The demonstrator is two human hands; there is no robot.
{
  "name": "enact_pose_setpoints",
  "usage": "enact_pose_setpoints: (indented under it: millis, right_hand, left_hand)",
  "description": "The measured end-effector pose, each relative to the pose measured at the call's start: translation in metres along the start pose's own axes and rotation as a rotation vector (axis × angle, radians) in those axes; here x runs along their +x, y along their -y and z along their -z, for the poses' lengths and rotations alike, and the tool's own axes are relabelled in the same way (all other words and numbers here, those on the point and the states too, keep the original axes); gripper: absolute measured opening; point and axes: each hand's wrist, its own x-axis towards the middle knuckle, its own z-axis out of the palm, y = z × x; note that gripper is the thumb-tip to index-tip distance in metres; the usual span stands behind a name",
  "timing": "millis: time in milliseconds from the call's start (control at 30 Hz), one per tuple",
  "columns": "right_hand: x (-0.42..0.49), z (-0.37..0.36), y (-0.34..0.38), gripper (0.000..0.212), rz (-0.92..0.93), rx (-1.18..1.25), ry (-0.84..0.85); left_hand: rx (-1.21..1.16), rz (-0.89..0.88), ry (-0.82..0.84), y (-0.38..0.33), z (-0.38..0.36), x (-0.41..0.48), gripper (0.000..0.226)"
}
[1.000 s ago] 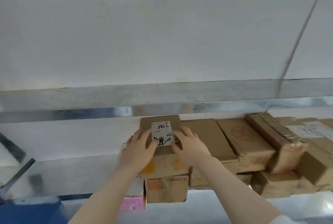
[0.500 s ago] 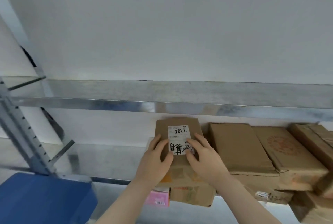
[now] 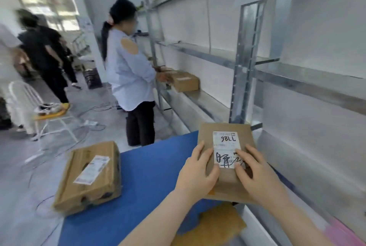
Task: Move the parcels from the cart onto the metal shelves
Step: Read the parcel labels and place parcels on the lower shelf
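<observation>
Underside of the small cardboard parcel (image 3: 227,175) is hidden by both palms, so whether it rests on anything cannot be told. Its near face is mostly covered too, bar an orange mark. Below the wrists, a blurred yellow patch (image 3: 214,226) and a cut-off pink item (image 3: 346,233) at the bottom right corner are too smeared to name.

The parcel sits over the right edge of the blue cart deck (image 3: 150,174), just beside the metal shelves (image 3: 309,81). Its far end points towards the foot of a perforated upright (image 3: 245,63). Its long axis runs away from the wearer. The white label (image 3: 225,147) lies along that axis, with "98LL" handwritten at its far end.

The left hand (image 3: 198,175) clasps the left side and the right hand (image 3: 257,177) the right side. The fingers are lightly bent and spread over the top face, and the thumbs touch the label's near half.

A larger taped parcel (image 3: 89,176) lies on the deck's left part, well apart. Farther along, a person in a pale blue shirt (image 3: 128,73) handles a brown box (image 3: 186,81) on a shelf.
</observation>
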Motion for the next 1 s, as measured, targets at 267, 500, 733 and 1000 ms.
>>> enact_pose_setpoints:
  millis: [267,500,733,1000]
  right_hand:
    - [0.063,-0.149,0.123,0.044,0.262,0.086,0.222]
    - [0.118,-0.234,0.148,0.044,0.288,0.071,0.343]
    - [0.132,-0.283,0.136,0.043,0.278,0.088,0.376]
    - [0.142,-0.321,0.108,0.042,0.288,0.095,0.351]
  left_hand:
    - [0.129,0.264,-0.088,0.149,0.108,-0.028,0.052]
    - [0.240,0.283,-0.029,0.245,0.120,-0.006,0.056]
    - [0.351,0.292,0.035,0.286,0.111,0.001,0.068]
    - [0.529,0.352,-0.042,0.313,0.078,0.010,0.044]
